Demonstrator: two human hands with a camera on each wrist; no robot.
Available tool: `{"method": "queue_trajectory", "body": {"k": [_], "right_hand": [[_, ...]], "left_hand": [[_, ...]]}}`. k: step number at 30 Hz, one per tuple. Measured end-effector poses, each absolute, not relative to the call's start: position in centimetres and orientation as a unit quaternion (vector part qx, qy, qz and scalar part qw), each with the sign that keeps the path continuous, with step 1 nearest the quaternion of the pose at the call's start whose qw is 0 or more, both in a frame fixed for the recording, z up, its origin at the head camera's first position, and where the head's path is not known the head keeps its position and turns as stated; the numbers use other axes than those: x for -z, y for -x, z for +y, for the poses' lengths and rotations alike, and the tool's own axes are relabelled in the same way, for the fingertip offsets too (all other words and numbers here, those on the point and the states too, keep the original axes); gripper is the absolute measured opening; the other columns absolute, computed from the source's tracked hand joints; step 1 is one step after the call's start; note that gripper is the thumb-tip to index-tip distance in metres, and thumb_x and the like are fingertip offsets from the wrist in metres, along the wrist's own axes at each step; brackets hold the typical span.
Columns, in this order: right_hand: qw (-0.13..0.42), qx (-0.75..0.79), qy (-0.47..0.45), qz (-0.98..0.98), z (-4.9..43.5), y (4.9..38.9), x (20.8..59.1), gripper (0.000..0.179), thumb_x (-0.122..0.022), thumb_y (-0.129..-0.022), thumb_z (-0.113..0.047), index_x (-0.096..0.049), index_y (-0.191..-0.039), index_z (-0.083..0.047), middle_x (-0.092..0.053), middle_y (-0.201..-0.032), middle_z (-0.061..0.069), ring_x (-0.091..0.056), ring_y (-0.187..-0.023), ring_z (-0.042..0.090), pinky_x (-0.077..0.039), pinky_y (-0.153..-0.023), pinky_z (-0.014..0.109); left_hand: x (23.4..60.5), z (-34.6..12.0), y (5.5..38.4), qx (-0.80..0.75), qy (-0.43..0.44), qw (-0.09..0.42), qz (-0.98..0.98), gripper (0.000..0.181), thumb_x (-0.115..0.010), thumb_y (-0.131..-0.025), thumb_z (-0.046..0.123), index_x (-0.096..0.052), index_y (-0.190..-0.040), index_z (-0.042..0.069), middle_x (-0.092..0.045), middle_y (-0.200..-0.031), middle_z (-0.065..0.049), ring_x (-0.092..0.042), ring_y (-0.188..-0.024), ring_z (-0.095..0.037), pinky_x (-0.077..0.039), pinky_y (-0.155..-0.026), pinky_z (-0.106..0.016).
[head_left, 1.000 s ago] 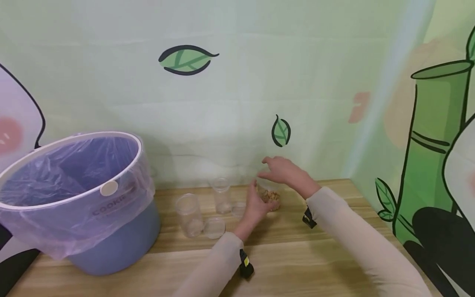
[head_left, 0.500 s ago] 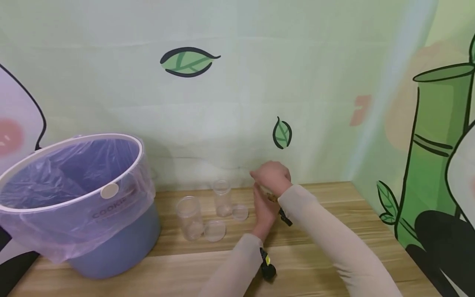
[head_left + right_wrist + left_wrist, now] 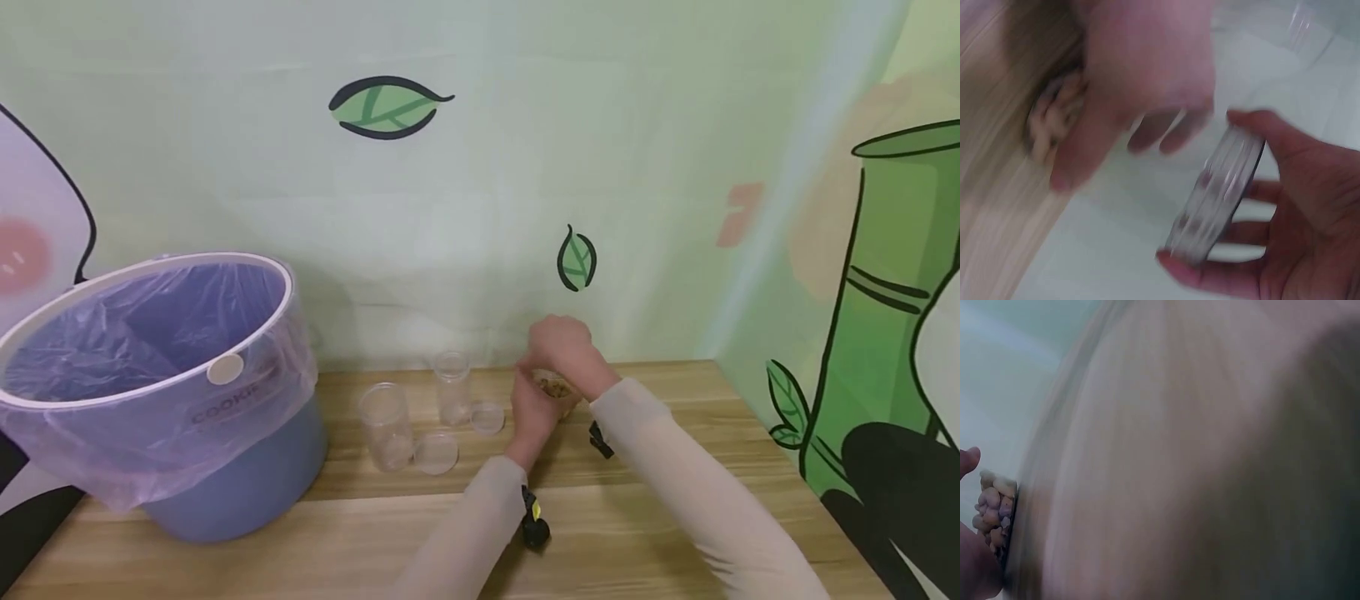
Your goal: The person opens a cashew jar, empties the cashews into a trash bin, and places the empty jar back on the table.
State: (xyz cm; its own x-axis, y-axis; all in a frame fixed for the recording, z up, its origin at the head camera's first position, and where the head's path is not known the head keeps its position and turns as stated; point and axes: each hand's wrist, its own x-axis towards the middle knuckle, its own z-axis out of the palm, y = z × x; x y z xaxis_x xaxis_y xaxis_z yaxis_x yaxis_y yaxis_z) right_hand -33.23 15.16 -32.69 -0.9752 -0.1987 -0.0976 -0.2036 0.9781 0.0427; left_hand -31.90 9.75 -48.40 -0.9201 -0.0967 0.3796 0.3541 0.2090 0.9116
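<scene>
My left hand (image 3: 534, 408) grips a clear jar (image 3: 555, 385) partly filled with small tan, nut-like pieces. In the left wrist view, those pieces (image 3: 994, 506) show beside the fingers at the left edge. Close above the jar is my right hand (image 3: 561, 346), bent over its top. Thumb and fingers of that hand grip a clear lid (image 3: 1216, 194) with a ridged rim by its edges, plain in the right wrist view. Whether the lid touches the jar's mouth I cannot tell. From the head view the lid is hidden behind the hands.
Two clear jars (image 3: 386, 427) (image 3: 453, 389) stand left of the hands, with two flat clear lids (image 3: 436, 452) (image 3: 487, 417) on the wooden table (image 3: 360, 542). A blue bucket (image 3: 247, 475) with a plastic liner occupies the left side. A printed cloth (image 3: 480, 208) hangs behind.
My right hand has come left and in over the jar top from a spread pose at its right, and its wrist has turned. My left hand has stayed round the jar, shifting slightly right.
</scene>
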Motion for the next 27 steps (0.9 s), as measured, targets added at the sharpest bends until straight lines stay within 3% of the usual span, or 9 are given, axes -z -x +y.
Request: {"method": "queue_trajectory", "body": {"k": [4,7,11,15,18,21,23,27], "right_hand": [[0.053,-0.005,0.185,0.981,16.6,33.6,32.1,0.038,-0.073,-0.088,-0.039,-0.072,-0.113,-0.01,-0.07,-0.099,0.007,-0.059,-0.08,0.02,-0.054,-0.072,0.039],[0.075,0.0,0.231,0.97,17.4,33.9,31.6,0.042,-0.074,-0.088,-0.033,-0.07,-0.125,-0.013,-0.071,-0.112,0.009,-0.061,-0.089,0.022,-0.054,-0.082,0.041],[0.099,0.003,0.268,0.958,18.0,34.4,31.2,0.037,-0.074,-0.085,-0.027,-0.072,-0.122,-0.02,-0.071,-0.109,0.005,-0.058,-0.087,0.021,-0.052,-0.08,0.039],[0.111,0.017,0.294,0.949,18.1,34.7,31.1,0.037,-0.076,-0.083,-0.024,-0.072,-0.119,-0.024,-0.069,-0.103,-0.001,-0.056,-0.085,0.02,-0.051,-0.078,0.036],[0.132,0.04,0.312,0.94,18.2,34.4,31.2,0.037,-0.074,-0.087,-0.023,-0.069,-0.124,-0.02,-0.066,-0.119,0.004,-0.058,-0.1,0.022,-0.051,-0.089,0.039],[0.142,0.059,0.291,0.944,17.9,33.7,31.5,0.046,-0.068,-0.095,-0.028,-0.057,-0.137,-0.014,-0.049,-0.145,0.017,-0.054,-0.122,0.031,-0.046,-0.103,0.048],[0.12,0.056,0.242,0.961,17.2,33.2,31.8,0.056,-0.061,-0.1,-0.037,-0.045,-0.147,-0.01,-0.035,-0.154,0.024,-0.047,-0.131,0.04,-0.042,-0.107,0.055],[0.07,0.036,0.098,0.992,15.2,32.0,31.7,0.076,-0.049,-0.102,-0.055,-0.031,-0.156,-0.004,-0.035,-0.149,0.034,-0.049,-0.124,0.056,-0.047,-0.094,0.065]], "left_hand": [[47.6,8.9,31.9,0.657,0.107,0.12,-0.737,0.074,-0.093,-0.07,0.003,-0.047,-0.127,0.005,-0.065,-0.115,-0.024,-0.063,-0.103,-0.038,-0.052,-0.087,-0.038],[47.0,8.1,31.8,0.646,0.135,0.072,-0.748,0.075,-0.091,-0.073,0.005,-0.043,-0.131,0.006,-0.066,-0.118,-0.025,-0.064,-0.103,-0.037,-0.053,-0.084,-0.035],[46.2,7.1,32.1,0.6,0.169,0.048,-0.78,0.085,-0.09,-0.075,0.01,-0.039,-0.143,0.006,-0.061,-0.133,-0.014,-0.059,-0.118,-0.028,-0.05,-0.097,-0.038],[45.9,6.6,32.7,0.585,0.166,0.027,-0.794,0.097,-0.092,-0.074,0.012,-0.033,-0.151,0.003,-0.062,-0.132,-0.009,-0.057,-0.12,-0.023,-0.047,-0.102,-0.04],[45.9,6.4,32.9,0.587,0.162,0.009,-0.793,0.094,-0.091,-0.075,0.013,-0.035,-0.149,0.002,-0.062,-0.129,-0.009,-0.058,-0.117,-0.024,-0.048,-0.099,-0.039],[46.0,6.4,32.5,0.585,0.161,-0.009,-0.795,0.09,-0.09,-0.077,0.013,-0.037,-0.149,0.001,-0.058,-0.137,-0.013,-0.056,-0.123,-0.027,-0.047,-0.102,-0.041],[46.0,6.4,32.3,0.577,0.159,-0.015,-0.801,0.092,-0.089,-0.078,0.015,-0.035,-0.151,-0.001,-0.053,-0.143,-0.018,-0.054,-0.129,-0.032,-0.046,-0.104,-0.045],[46.1,6.4,32.2,0.548,0.152,-0.002,-0.822,0.109,-0.091,-0.076,0.022,-0.022,-0.158,0.002,-0.05,-0.148,-0.018,-0.049,-0.136,-0.03,-0.043,-0.109,-0.043]]}}
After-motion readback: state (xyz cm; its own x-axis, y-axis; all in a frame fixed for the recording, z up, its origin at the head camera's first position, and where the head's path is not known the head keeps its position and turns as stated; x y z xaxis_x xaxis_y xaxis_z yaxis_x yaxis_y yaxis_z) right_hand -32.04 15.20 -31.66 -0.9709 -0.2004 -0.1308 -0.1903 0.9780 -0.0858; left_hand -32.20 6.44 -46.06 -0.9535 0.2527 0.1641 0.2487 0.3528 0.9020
